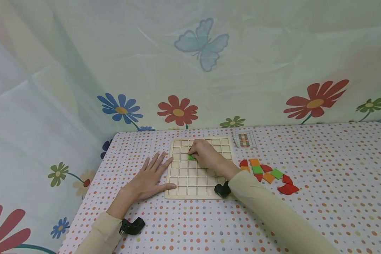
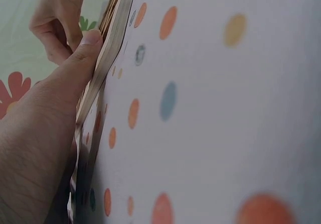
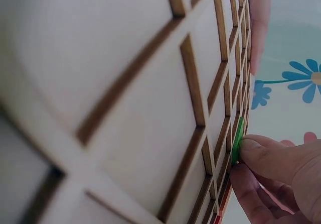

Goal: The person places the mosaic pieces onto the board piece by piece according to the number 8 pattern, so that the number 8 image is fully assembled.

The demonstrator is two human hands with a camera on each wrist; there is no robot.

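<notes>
A wooden grid board (image 1: 183,181) lies on the table. Over its upper middle, my right hand (image 1: 206,154) has curled fingers and pinches a green square tile (image 3: 237,139) at one of the cells. Just beyond the tile a bit of a red piece (image 1: 189,150) shows, mostly covered by the fingers. My left hand (image 1: 148,180) lies flat with fingers spread at the board's left side. Its thumb (image 2: 89,45) rests on the board's edge, and the other fingers reach along the table beside it.
Right of the board lie loose pieces: orange squares (image 1: 268,177), green squares (image 1: 277,173) and several red curved pieces (image 1: 288,189). A small pattern card (image 1: 244,139) with a printed grid lies by the board's far right corner. A floral curtain (image 1: 257,70) hangs behind the dotted tablecloth (image 1: 336,176).
</notes>
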